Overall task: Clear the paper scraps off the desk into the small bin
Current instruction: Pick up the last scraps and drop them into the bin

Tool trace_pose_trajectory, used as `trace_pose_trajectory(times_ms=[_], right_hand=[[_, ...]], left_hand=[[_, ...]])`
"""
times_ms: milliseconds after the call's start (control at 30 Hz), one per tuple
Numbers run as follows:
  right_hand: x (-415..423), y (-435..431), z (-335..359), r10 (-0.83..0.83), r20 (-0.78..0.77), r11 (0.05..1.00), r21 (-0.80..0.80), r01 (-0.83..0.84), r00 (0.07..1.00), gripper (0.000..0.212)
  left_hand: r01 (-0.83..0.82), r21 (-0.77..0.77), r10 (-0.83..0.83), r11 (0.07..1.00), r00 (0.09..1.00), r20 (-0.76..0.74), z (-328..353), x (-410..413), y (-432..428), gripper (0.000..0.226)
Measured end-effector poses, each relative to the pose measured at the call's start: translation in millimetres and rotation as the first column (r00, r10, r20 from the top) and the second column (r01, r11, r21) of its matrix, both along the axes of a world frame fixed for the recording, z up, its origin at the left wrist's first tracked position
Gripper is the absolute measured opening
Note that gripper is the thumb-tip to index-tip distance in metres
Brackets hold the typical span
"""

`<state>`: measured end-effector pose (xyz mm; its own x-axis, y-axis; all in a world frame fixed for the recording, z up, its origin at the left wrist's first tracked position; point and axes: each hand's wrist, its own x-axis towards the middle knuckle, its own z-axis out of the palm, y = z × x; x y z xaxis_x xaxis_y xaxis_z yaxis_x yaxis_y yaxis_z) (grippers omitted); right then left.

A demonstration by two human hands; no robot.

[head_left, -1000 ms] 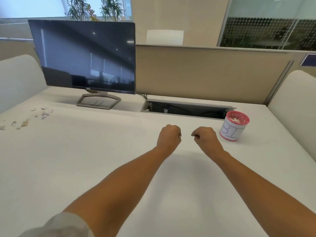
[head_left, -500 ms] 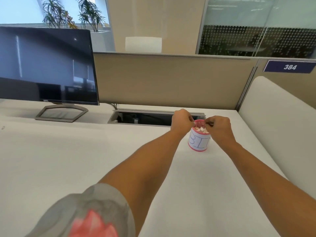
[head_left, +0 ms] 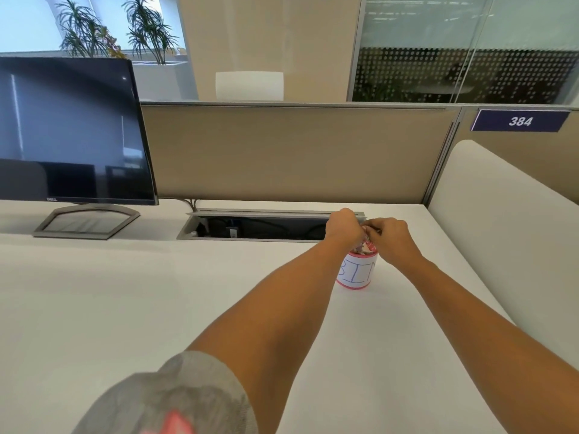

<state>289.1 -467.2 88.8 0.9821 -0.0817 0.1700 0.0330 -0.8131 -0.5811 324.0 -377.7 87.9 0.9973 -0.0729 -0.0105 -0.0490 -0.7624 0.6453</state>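
Scraps (head_left: 363, 247) show heaped in the mouth of the bin (head_left: 355, 275), which stands upright on the desk (head_left: 125, 292) toward its far right. Both hands meet directly over that mouth, left hand (head_left: 344, 227) and right hand (head_left: 391, 237) equally near, knuckles up and fingers curled inward until the tips touch (whether any paper is inside them I cannot tell). A drop would go straight down. An open cable hatch (head_left: 257, 228) lies just behind the bin, so strays could fall there. The monitor (head_left: 69, 130) is well apart, left.
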Motion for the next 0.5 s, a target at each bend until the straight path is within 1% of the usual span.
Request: trace_pose_trajectory(times_ms=[33,100,133,300,367,500], right_hand=[[1.0,-0.3,-1.3,0.002,-0.009,1.000,0.002,-0.002,1.000,0.029],[1.1,0.0,-2.3,0.005,-0.015,1.000,-0.002,-0.005,1.000,0.032],[0.9,0.1,-2.5,0.006,-0.012,1.000,-0.008,-0.006,1.000,0.033],[-0.6,-1.3,-3.0,0.007,0.051,1.000,-0.021,-0.006,0.999,0.038],[0.0,-1.7,-4.0,-0.004,0.075,1.000,0.000,0.004,0.997,0.036],[-0.8,-1.4,-4.3,-0.039,0.112,0.998,0.060,0.032,0.993,0.024]], left_hand=[[-0.009,-0.027,0.009,1.000,1.000,-0.001,-1.5,0.5,-0.7,0.009],[-0.036,-0.055,0.036,0.998,0.999,-0.001,-2.9,0.9,-0.7,0.020],[-0.052,-0.066,0.052,0.996,0.999,0.004,-2.7,0.7,-0.2,0.023],[-0.070,-0.109,0.074,0.992,0.997,0.028,-2.2,-0.2,2.5,0.022],[-0.071,-0.130,0.078,0.989,0.996,0.050,-1.8,-0.9,4.0,0.022],[-0.058,-0.161,0.071,0.985,0.995,0.077,0.7,-3.4,7.1,0.020]])
